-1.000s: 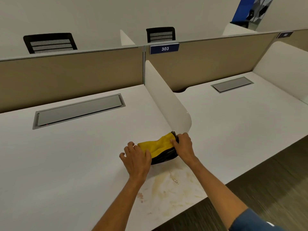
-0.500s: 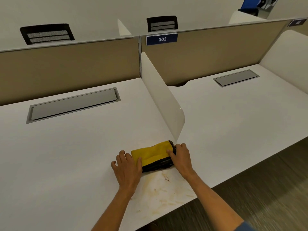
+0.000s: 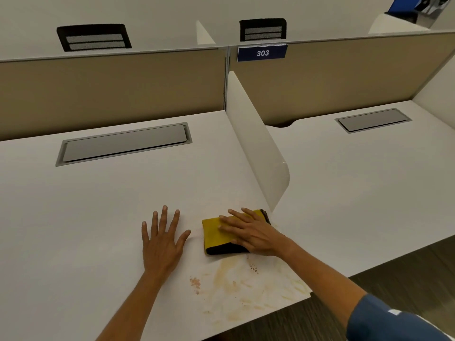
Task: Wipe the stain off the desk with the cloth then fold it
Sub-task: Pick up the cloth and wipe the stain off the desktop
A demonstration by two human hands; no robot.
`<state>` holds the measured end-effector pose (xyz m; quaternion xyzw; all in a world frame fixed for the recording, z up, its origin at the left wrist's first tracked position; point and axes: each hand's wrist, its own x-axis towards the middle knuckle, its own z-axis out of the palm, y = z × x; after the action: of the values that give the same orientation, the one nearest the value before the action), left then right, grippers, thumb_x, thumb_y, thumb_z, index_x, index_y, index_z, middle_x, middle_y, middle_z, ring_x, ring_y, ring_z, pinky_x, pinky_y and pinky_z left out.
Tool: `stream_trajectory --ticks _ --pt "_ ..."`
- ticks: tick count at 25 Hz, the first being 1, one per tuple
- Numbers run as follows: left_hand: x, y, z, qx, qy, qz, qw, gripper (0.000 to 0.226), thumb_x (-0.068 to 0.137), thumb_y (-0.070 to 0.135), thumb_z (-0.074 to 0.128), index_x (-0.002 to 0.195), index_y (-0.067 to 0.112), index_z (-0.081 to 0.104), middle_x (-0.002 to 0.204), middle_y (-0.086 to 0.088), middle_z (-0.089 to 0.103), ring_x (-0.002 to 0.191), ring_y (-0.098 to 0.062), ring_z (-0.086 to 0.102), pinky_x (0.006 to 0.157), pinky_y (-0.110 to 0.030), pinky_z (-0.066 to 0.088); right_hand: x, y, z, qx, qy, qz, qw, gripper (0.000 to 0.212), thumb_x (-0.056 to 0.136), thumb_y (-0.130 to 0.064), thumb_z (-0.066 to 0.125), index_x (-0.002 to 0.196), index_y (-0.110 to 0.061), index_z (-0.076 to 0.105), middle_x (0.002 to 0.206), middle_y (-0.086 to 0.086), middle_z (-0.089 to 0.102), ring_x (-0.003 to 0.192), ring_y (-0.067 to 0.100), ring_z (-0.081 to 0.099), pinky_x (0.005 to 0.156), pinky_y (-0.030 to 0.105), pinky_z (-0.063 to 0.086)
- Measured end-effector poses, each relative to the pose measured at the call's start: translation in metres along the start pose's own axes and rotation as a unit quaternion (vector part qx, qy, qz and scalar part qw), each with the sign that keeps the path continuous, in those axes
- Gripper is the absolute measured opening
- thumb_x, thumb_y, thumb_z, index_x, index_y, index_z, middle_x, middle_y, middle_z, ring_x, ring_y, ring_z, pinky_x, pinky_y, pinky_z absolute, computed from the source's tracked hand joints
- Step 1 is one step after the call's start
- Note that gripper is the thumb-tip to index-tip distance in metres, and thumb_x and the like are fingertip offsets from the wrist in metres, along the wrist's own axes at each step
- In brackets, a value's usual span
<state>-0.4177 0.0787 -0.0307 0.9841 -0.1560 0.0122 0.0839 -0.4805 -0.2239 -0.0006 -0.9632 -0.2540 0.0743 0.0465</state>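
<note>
A folded yellow cloth with a black underside lies on the white desk, close to the front end of the white divider panel. My right hand lies flat on top of it, fingers spread and pointing left. To the left of the cloth, my left hand rests palm down on the bare desk with fingers apart, holding nothing. A yellowish-brown smeared stain with reddish specks spreads over the desk between the cloth and the front edge.
A white divider panel separates this desk from the one on the right. Grey cable hatches sit in both desks. A beige partition with a blue 303 sign runs along the back. Dark floor lies beyond the front edge.
My left hand has let go of the cloth and moved left onto the bare desk. My right hand shifted from the cloth's right end to lie flat on top.
</note>
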Motion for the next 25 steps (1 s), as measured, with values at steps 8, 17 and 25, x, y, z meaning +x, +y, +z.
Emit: stream_trajectory --ticks 8,17,25 --pt "0.005 -0.028 0.011 -0.007 -0.051 -0.004 0.999 0.077 0.094 0.073 0.008 0.161 0.036 0.005 0.171 0.003 0.0 0.158 -0.023 -0.002 0.127 -0.053 0.002 0.022 0.032 -0.001 -0.05 -0.033 -0.179 0.982 0.074 0.1 -0.059 0.039 0.161 -0.03 0.009 0.171 -0.002 0.003 0.158 0.023 -0.006 0.128 0.05 0.003" --pt "0.006 -0.03 0.017 -0.014 -0.044 -0.007 0.999 0.071 0.097 0.07 0.017 0.161 0.039 0.009 0.172 0.006 0.004 0.159 -0.021 -0.001 0.127 -0.05 0.003 0.032 0.035 0.019 0.029 0.007 -0.225 0.974 0.064 0.102 -0.04 0.052 0.158 -0.018 0.029 0.169 0.008 0.018 0.157 0.031 0.004 0.127 0.048 0.015" --pt "0.006 -0.03 0.017 -0.018 -0.039 -0.009 0.999 0.07 0.098 0.07 0.015 0.161 0.041 0.007 0.172 0.006 0.004 0.159 -0.02 -0.001 0.127 -0.05 0.003 0.007 0.053 0.016 0.061 -0.005 -0.17 0.984 0.058 0.1 -0.021 0.046 0.156 -0.018 0.034 0.167 0.006 0.025 0.157 0.03 0.011 0.128 0.037 0.014"
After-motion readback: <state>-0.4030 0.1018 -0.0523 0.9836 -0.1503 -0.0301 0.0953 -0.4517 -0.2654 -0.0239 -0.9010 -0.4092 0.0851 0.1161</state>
